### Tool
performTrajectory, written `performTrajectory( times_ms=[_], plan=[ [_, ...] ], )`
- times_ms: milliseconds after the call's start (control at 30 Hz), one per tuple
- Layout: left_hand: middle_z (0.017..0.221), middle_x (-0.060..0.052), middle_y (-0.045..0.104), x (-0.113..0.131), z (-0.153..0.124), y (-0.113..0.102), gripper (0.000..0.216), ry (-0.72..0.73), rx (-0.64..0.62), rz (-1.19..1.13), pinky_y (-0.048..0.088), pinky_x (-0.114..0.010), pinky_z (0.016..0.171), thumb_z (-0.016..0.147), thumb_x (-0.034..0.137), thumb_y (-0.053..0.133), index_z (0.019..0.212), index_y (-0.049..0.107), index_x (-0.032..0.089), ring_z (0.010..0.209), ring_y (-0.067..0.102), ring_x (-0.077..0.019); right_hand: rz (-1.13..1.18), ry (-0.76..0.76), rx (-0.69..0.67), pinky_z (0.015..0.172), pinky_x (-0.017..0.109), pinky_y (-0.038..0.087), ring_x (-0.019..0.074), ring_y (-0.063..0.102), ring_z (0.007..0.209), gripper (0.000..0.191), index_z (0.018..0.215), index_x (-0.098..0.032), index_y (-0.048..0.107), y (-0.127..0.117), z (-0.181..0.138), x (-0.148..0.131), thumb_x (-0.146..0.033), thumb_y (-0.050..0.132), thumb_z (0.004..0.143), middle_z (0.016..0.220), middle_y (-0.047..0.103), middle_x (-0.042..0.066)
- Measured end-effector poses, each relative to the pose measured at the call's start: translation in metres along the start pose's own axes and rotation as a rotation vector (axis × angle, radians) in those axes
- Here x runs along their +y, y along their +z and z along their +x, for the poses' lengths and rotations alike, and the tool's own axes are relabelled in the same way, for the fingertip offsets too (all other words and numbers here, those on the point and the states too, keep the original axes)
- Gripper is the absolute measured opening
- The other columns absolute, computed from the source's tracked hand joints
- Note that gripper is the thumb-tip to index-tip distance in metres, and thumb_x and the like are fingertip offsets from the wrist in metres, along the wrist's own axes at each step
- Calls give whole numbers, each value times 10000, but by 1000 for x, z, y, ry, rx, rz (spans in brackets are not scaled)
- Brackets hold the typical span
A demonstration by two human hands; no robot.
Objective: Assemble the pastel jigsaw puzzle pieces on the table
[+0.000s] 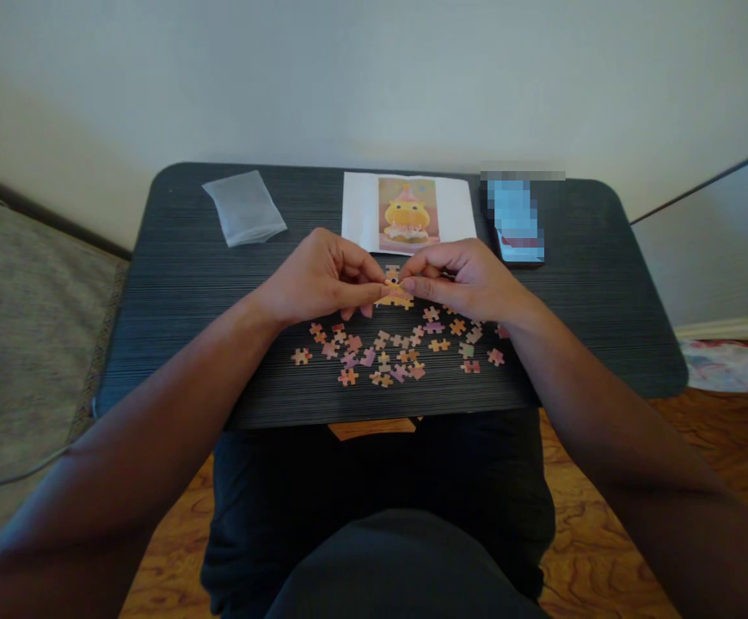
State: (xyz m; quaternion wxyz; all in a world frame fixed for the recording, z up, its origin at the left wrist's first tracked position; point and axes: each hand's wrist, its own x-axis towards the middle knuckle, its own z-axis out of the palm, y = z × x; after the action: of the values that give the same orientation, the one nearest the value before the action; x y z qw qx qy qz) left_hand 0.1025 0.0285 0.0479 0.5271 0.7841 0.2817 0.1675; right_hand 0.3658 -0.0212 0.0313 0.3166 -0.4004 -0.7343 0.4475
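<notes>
My left hand (326, 279) and my right hand (461, 279) meet at the middle of the dark table, fingertips nearly touching. Between their pinched fingers is a small yellow puzzle piece (393, 282) with a dark spot, partly hidden by the fingertips. Right below it shows a joined yellow puzzle section (396, 301), also partly covered. Whether the pinched piece is locked into that section, I cannot tell. Several loose puzzle pieces (383, 357) in pink, orange and purple lie scattered nearer to me, some close under my right wrist.
Behind my hands lies a white sheet with a printed picture (406, 213) of a yellow figure and a cake. A clear plastic bag (245, 208) is at the back left. At the back right stands a blue box (516, 219), partly blurred. A wall borders the table's (174, 327) far edge.
</notes>
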Motion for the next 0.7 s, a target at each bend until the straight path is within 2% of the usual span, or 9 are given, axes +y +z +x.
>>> performTrajectory(
  times_ms=[100, 200, 367, 567, 700],
  plan=[
    [673, -20, 726, -2, 0, 1, 249, 70, 73, 29, 417, -253, 490, 946, 377, 803, 1116, 814, 195, 515, 574, -107, 25, 26, -5, 533, 299, 272, 98, 432, 589, 364, 965, -199, 804, 0, 0, 3, -558, 790, 1021, 674, 617, -53],
    [669, 13, 673, -3, -1, 2, 256, 126, 134, 121, 400, -273, 515, 933, 376, 810, 1147, 811, 236, 530, 530, -109, 42, 53, -26, 537, 297, 291, 100, 444, 598, 367, 928, -200, 792, -1, -1, 4, -556, 789, 1019, 670, 619, -52],
    [615, 39, 599, -4, -2, 4, 193, 164, 117, 301, 366, -288, 556, 961, 390, 755, 1060, 837, 246, 531, 449, -109, 14, 79, -69, 556, 300, 306, 105, 442, 613, 371, 862, -208, 754, -2, -1, 3, -538, 764, 1031, 669, 598, -54],
    [613, 42, 618, -9, 0, 8, 163, 216, 92, 429, 363, -280, 584, 957, 305, 718, 1036, 830, 218, 537, 497, -109, -52, 84, -47, 571, 316, 302, 109, 453, 621, 329, 914, -206, 782, -5, -3, 4, -514, 768, 1030, 693, 630, -45],
    [612, 48, 626, -8, -1, 11, 152, 217, 71, 456, 364, -270, 589, 936, 259, 725, 1031, 832, 207, 537, 505, -104, -82, 79, -47, 570, 324, 285, 108, 425, 598, 274, 956, -210, 807, -9, -5, 5, -478, 795, 1012, 664, 602, -58]
  ],
)
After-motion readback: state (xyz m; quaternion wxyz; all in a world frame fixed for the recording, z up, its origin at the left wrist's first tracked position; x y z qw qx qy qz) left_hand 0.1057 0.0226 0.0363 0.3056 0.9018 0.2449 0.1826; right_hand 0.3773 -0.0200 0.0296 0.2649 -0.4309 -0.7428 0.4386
